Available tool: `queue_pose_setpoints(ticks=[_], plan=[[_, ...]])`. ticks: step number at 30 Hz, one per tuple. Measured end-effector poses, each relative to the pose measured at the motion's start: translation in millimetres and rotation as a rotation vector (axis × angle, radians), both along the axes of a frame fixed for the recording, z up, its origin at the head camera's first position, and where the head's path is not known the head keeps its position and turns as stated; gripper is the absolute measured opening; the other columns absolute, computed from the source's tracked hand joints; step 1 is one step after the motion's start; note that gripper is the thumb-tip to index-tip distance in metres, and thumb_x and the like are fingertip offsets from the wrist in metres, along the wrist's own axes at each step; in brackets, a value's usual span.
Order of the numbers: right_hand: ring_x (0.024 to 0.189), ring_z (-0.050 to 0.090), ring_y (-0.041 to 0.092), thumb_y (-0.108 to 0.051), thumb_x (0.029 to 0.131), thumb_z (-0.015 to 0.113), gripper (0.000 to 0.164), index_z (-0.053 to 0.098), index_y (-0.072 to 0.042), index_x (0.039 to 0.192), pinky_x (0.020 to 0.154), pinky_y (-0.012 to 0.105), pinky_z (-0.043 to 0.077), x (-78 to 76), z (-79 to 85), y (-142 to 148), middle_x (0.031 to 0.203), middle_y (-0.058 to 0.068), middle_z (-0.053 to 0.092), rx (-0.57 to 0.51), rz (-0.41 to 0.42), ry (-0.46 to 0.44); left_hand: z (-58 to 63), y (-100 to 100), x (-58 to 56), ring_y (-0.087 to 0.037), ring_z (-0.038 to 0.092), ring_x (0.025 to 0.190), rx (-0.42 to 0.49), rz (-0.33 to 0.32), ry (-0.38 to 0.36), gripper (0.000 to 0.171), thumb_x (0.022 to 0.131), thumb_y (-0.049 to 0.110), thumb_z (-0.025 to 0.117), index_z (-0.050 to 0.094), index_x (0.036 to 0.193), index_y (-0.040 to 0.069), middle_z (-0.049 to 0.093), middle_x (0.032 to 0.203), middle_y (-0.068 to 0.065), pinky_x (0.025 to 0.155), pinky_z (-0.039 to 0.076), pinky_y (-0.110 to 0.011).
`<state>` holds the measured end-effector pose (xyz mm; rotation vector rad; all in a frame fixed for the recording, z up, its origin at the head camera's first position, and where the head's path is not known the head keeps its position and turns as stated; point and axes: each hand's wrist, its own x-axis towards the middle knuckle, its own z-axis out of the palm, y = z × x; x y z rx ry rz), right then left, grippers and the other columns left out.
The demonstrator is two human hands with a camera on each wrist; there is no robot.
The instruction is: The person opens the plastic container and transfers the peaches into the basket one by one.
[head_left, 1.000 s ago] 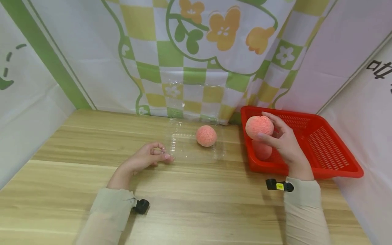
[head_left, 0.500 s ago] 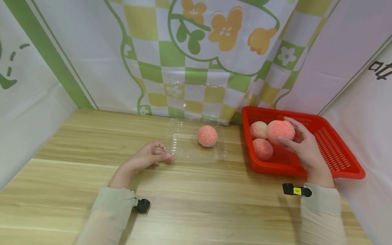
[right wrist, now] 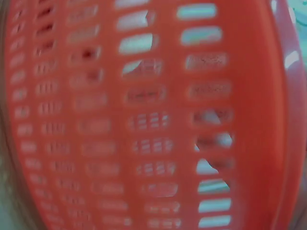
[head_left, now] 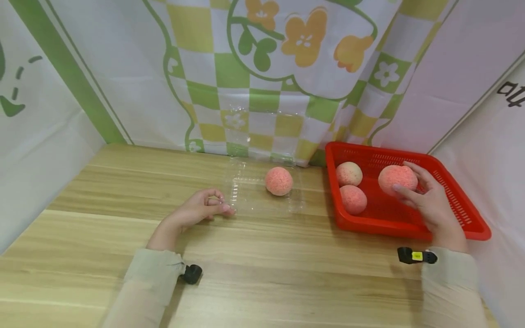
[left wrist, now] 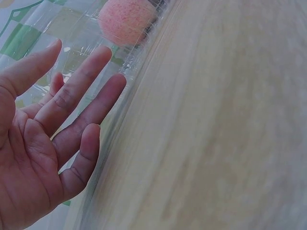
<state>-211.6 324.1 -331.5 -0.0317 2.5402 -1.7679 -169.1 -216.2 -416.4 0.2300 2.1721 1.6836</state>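
In the head view my right hand [head_left: 430, 200] grips a pink, fuzzy peach [head_left: 397, 180] between thumb and fingers, above the right part of the red plastic basket [head_left: 377, 226]. Two more peaches lie at the basket's left end: a paler one [head_left: 349, 174] behind and a pink one [head_left: 353, 200] in front. A clear plastic clamshell box [head_left: 250, 200] stands with its lid up and one peach [head_left: 279, 181] inside. My left hand [head_left: 199, 208] rests beside the box's front left corner, fingers loosely extended and holding nothing; whether the fingertips touch the box I cannot tell.
The right wrist view is filled by the slotted basket wall [right wrist: 110, 112], which hides the hand. Behind the wooden table [head_left: 262, 273] hangs a checked, flowered curtain [head_left: 234, 70]. The box's lid leans close to it. White cloth walls stand at both sides.
My right hand has carried its peach rightward, from the basket's left end to its right part, uncovering the paler peach. The left hand stays where it was.
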Motion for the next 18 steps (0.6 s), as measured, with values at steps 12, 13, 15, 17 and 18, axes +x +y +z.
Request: queue_pose_setpoints(ticks=[12,13,15,17,18], plan=[[0.100,0.052,-0.001,-0.031,0.095,0.067,0.072,0.029,-0.036,0.155,0.073,0.015,0.055,-3.5,-3.2,30,0.151,0.004,0.029,0.125,-0.020,-0.042,-1.3,0,-1.8,-0.015,0.070,0.104,-0.007,0.009,-0.005,0.025,0.096,0.029,0.067,0.050,0.103,0.012,0.075,0.112,-0.009,0.075,0.047,-0.030],[0.098,0.052,-0.001,-0.031,0.095,0.067,0.072,0.028,-0.036,0.155,0.073,0.015,0.055,-3.7,-3.1,32,0.147,0.002,0.033,0.155,-0.018,-0.038,-1.2,0,-1.9,-0.016,0.070,0.104,-0.008,0.009,-0.005,0.025,0.096,0.029,0.067,0.050,0.103,0.012,0.075,0.112,-0.009,0.075,0.047,-0.030],[0.098,0.052,-0.001,-0.031,0.096,0.066,0.071,0.028,-0.034,0.156,0.073,0.015,0.055,-4.7,-3.3,36,0.141,-0.004,0.038,0.210,-0.009,-0.032,-0.9,0,-1.6,-0.016,0.070,0.105,-0.006,0.005,-0.005,0.025,0.096,0.029,0.067,0.050,0.104,0.012,0.075,0.113,-0.009,0.076,0.048,-0.030],[0.099,0.050,0.000,-0.033,0.096,0.066,0.071,0.028,-0.034,0.156,0.074,0.016,0.055,-7.2,-3.7,41,0.136,-0.008,0.040,0.240,-0.002,-0.044,-0.4,-1,-1.1,-0.016,0.070,0.105,-0.002,0.001,-0.004,0.026,0.096,0.029,0.067,0.050,0.105,0.011,0.075,0.114,-0.010,0.075,0.047,-0.030],[0.099,0.048,0.001,-0.035,0.095,0.066,0.071,0.027,-0.035,0.156,0.074,0.017,0.056,-8.7,-3.8,42,0.135,-0.010,0.040,0.272,0.001,-0.048,-0.1,-1,-0.6,-0.015,0.070,0.105,-0.002,0.000,-0.002,0.026,0.096,0.030,0.066,0.050,0.105,0.012,0.075,0.114,-0.010,0.075,0.047,-0.029]])
